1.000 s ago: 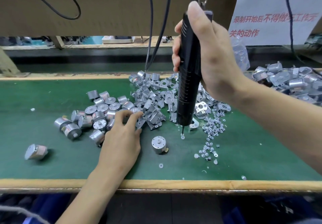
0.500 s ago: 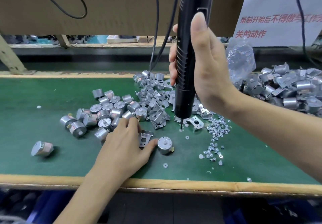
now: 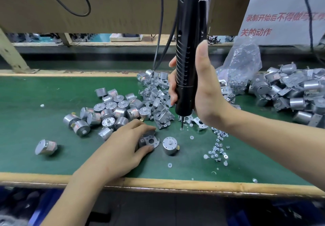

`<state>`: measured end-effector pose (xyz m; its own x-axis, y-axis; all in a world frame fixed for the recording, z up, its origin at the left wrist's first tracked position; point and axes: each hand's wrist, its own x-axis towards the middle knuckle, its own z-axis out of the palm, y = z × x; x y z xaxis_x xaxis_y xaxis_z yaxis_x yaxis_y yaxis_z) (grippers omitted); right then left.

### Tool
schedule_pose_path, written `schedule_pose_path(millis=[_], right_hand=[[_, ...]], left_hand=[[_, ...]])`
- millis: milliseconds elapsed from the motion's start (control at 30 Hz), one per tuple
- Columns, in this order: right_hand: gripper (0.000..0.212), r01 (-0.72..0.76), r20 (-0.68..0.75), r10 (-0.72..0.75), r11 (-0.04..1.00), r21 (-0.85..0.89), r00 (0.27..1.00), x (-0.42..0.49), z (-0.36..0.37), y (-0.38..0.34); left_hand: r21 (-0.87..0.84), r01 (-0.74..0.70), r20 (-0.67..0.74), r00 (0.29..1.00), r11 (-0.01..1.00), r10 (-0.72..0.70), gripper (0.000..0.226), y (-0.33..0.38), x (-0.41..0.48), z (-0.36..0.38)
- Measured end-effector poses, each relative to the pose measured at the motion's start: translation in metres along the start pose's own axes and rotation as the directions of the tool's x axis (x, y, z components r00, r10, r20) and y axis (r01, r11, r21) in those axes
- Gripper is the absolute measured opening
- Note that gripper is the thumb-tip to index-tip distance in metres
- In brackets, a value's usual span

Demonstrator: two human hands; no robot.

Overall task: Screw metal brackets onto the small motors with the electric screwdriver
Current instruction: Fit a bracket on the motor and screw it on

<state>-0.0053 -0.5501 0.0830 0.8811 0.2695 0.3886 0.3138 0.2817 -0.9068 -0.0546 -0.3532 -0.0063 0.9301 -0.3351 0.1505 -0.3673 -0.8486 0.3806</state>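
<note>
— What is being counted on the mat (image 3: pixel 52 88)?
— One screwdriver (image 3: pixel 188 67) is being gripped upright by the right hand (image 3: pixel 206 95). One bracket (image 3: pixel 149 140) is being pinched by the left hand (image 3: pixel 123 149), just beside one motor (image 3: pixel 169 145). The motor pile (image 3: pixel 112 113) and bracket pile (image 3: pixel 159 106) are being left uncounted: too overlapped.
— What is being changed?
— The bracket, lying loose by the thumb half a second ago, is now being pinched.
</note>
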Motion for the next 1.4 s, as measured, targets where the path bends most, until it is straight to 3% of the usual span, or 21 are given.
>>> schedule_pose_path(millis=[167,333,433,600,733,833,967,1400], right_hand=[[0.058,-0.003,0.021,0.002,0.999,0.032,1.0,0.001,0.002,0.003],[0.057,-0.004,0.019,0.004,0.999,0.042,1.0,0.002,0.002,0.003],[0.056,-0.006,0.016,0.005,0.999,0.046,1.0,0.002,0.001,0.002],[0.057,-0.011,0.002,0.011,0.999,0.048,1.0,0.001,0.002,0.001],[0.063,0.008,0.012,-0.009,0.999,0.043,1.0,-0.001,0.004,0.002],[0.08,0.022,0.037,-0.024,0.998,0.056,0.999,-0.002,0.006,0.002],[0.078,0.055,0.042,-0.058,0.996,0.076,0.997,-0.004,0.008,0.004],[0.077,0.003,0.11,-0.017,0.992,0.124,0.994,-0.014,0.016,0.015]], left_hand=[[-0.023,0.033,-0.072,0.997,0.999,-0.034,0.044,0.005,-0.002,0.009],[-0.361,-0.004,-0.246,0.965,0.932,-0.091,0.037,0.02,-0.006,0.012],[-0.531,-0.02,-0.221,0.968,0.847,-0.116,0.036,0.03,-0.007,0.015],[-0.598,-0.01,-0.192,0.973,0.802,-0.132,0.034,0.037,-0.007,0.021],[-0.559,-0.041,-0.25,0.961,0.828,-0.122,0.036,0.041,-0.01,0.022],[-0.403,-0.098,-0.331,0.943,0.91,-0.045,0.039,0.047,-0.013,0.024],[-0.262,-0.129,-0.348,0.937,0.957,0.031,0.043,0.053,-0.017,0.026],[-0.264,-0.083,-0.302,0.953,0.961,-0.001,0.044,0.051,-0.016,0.029]])
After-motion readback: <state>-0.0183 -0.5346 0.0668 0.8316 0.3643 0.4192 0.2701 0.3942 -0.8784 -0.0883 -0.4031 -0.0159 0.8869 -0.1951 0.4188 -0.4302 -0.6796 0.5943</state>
